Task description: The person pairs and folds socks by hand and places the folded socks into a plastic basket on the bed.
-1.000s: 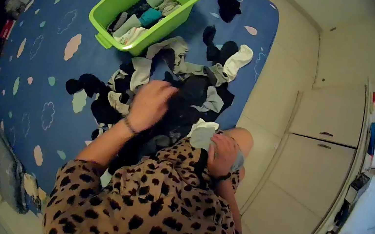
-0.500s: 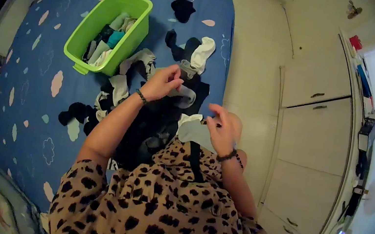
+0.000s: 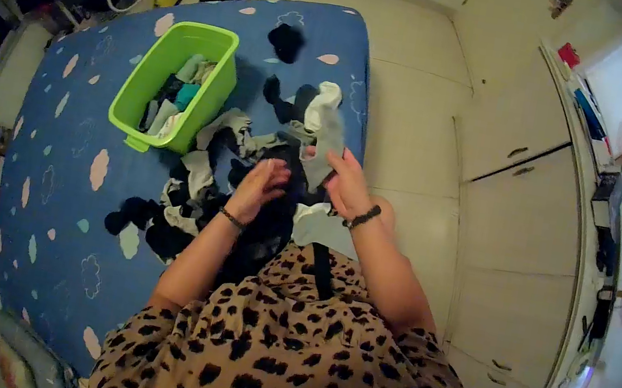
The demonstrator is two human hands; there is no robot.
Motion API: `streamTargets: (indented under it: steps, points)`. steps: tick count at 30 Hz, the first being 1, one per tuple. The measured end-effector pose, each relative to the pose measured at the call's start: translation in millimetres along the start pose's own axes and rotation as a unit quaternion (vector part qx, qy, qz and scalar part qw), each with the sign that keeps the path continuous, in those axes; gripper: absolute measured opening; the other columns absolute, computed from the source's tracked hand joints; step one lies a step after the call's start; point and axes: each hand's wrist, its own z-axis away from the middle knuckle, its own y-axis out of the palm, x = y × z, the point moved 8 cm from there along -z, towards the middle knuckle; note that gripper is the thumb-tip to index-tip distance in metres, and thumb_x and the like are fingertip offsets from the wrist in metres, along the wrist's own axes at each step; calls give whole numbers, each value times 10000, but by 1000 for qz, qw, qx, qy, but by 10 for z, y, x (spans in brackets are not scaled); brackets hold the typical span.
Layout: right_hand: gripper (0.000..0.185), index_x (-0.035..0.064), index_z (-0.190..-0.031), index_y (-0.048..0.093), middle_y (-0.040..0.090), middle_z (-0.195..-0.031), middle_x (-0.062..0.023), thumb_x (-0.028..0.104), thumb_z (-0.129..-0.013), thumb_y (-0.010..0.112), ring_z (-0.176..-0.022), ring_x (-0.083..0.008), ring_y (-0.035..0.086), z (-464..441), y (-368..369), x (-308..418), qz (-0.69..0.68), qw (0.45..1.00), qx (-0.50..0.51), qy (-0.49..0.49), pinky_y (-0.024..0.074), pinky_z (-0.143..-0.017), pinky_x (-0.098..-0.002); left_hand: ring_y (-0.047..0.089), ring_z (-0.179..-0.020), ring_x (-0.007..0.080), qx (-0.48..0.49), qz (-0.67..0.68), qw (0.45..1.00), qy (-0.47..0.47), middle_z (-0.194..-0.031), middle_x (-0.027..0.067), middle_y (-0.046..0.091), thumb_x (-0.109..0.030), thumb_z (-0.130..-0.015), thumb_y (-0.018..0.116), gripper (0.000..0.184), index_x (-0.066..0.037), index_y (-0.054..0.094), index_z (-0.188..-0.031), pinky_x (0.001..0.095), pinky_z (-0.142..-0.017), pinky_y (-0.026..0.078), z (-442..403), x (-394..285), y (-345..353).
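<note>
A light grey sock [image 3: 321, 164] hangs from my right hand [image 3: 349, 187], pinched between thumb and fingers above the sock pile. My left hand [image 3: 256, 190] hovers over dark clothing, its fingers loosely curved and apart, with nothing in them. Beneath and around both hands lies a heap of black, grey and white socks [image 3: 199, 172] on the bed. Just beyond the held sock is a white sock [image 3: 324, 99], beside dark socks [image 3: 284, 107]. On my lap rests a pale grey piece of cloth [image 3: 325, 232].
A green plastic bin [image 3: 216, 100] with rolled socks inside stands on the blue patterned bed [image 3: 65, 186]. One black sock bundle [image 3: 286, 43] lies near the far edge. White cabinets [image 3: 519, 229] line the right side, past a strip of tiled floor [image 3: 412, 129].
My right hand has moved forward and now holds a grey sock. My left hand has drawn back towards me, its fingers loosened. The view has shifted slightly.
</note>
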Motion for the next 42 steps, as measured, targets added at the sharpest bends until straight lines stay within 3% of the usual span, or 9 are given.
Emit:
streamTargets:
  steps: [2, 10, 11, 13, 14, 15, 16, 27, 42]
  points:
    - [407, -11, -1324, 451, 564, -1226, -135, 127, -943, 483, -1136, -263, 542, 394, 266, 496, -285, 953, 62, 81, 429, -981, -388, 485, -1159, 172, 118, 83, 984, -102, -1225, 3, 532, -600, -945, 387, 616, -120, 457, -1324, 425, -982, 399, 148, 79, 491]
    - [444, -46, -1303, 350, 473, -1319, -167, 116, -915, 493, -1240, -300, 442, 944, -76, 540, -388, 921, 6, 25, 311, -1092, -469, 549, -1072, 161, 176, 182, 966, -56, -1186, 17, 573, -224, -924, 602, 359, -94, 497, -1242, 358, -954, 431, 240, 155, 1030]
    - [444, -23, -1300, 364, 491, -1261, -150, 97, -899, 512, -1202, -284, 459, 934, -394, 363, -74, 996, -46, 2, 333, -1069, -455, 578, -987, 151, 154, 188, 970, -30, -1093, 23, 610, -150, -914, 616, 284, -76, 525, -1173, 322, -907, 449, 214, 156, 979]
    - [449, -1, -1297, 378, 508, -1202, -133, 79, -883, 531, -1164, -268, 476, 1026, -534, 530, 247, 964, -96, -15, 356, -1046, -441, 577, -998, 144, 155, 174, 973, -10, -1061, 31, 619, -144, -917, 609, 204, -70, 537, -1094, 326, -905, 451, 253, 62, 1004]
    - [439, 28, -1282, 399, 510, -1150, -118, 67, -871, 549, -1125, -255, 490, 1094, -527, 585, -80, 994, -57, -53, 365, -1023, -422, 581, -979, 138, 151, 186, 971, 3, -1044, 28, 618, -142, -919, 606, 187, -71, 534, -1077, 321, -887, 462, 282, 8, 989]
    - [434, 57, -1267, 420, 512, -1099, -102, 55, -860, 568, -1086, -242, 503, 1171, -499, 692, -398, 913, -14, -87, 375, -1001, -404, 586, -960, 133, 146, 197, 969, 16, -1027, 26, 616, -141, -922, 603, 171, -72, 530, -1061, 316, -869, 472, 343, -77, 996]
    - [434, 57, -1267, 420, 512, -1099, -102, 55, -860, 568, -1086, -242, 503, 1212, -578, 688, -400, 912, -16, -87, 375, -1001, -404, 594, -915, 122, 136, 195, 971, 9, -993, 21, 609, -150, -931, 592, 143, -75, 521, -1030, 299, -823, 490, 399, -139, 1014]
    - [185, 51, -1029, 594, 621, -920, -2, 121, -876, 668, -853, -84, 569, 1500, -1324, -3, 142, 969, -183, 91, 468, -763, -246, 602, -915, 126, 106, 75, 987, -96, -1030, 47, 641, -178, -950, 563, 227, -19, 569, -1112, 276, -815, 489, 315, 680, 591]
    - [120, 57, -933, 583, 578, -725, 40, 171, -910, 614, -654, -34, 522, 1411, -1320, 792, 237, 954, -184, -10, 387, -544, -185, 594, -785, 67, 140, 38, 987, -75, -895, -11, 641, -198, -950, 573, 166, -39, 614, -975, 236, -719, 478, 48, 26, 692]
